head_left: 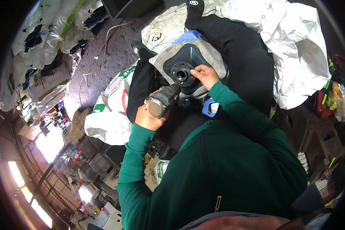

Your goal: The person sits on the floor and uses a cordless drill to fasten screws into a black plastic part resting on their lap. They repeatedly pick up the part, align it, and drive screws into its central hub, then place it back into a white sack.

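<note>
In my left hand [148, 118] is a grey power drill [160, 102], its front end pointing up and right at a round black flange [181, 73]. That flange has a hole in its middle and small holes about it, and it sits on a black squarish plate [194, 55]. With thumb and fingertips pinched, my right hand [205, 76] touches the flange's right rim; whether a small part is between the fingertips I cannot make out. The plate rests on a greyish cloth [214, 53] between my legs. Where the drill's tip ends is hard to see.
Blue plastic parts [208, 108] show under the cloth. White sacks [295, 50] lie to the right, and a printed sack [109, 115] to the left. A thin cable [99, 55] runs over the dark floor. Bags [46, 38] pile up at the far left.
</note>
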Demonstrator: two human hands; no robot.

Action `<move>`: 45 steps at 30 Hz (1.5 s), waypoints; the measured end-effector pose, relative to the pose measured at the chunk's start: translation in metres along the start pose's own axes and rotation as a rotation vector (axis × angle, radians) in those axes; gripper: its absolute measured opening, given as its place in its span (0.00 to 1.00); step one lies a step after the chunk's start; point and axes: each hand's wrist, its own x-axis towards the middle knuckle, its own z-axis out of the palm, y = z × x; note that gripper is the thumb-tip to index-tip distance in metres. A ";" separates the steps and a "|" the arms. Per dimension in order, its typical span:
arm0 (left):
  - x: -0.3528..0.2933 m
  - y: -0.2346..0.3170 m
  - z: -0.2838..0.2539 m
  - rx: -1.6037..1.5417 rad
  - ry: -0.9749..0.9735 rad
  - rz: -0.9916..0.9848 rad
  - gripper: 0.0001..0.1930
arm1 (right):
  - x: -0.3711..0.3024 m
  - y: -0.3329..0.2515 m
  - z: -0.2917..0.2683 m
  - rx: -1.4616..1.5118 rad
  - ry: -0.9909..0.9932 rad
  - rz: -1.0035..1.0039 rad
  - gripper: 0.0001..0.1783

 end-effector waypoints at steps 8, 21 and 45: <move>0.002 -0.007 0.014 0.142 0.019 -0.068 0.23 | 0.003 -0.002 -0.003 -0.106 -0.043 -0.014 0.12; -0.078 0.027 0.024 -0.346 0.271 -0.008 0.23 | -0.014 -0.040 -0.021 0.140 -0.031 0.200 0.24; -0.081 0.041 0.057 -0.282 0.376 0.201 0.22 | -0.070 -0.054 -0.027 0.598 -0.604 0.149 0.23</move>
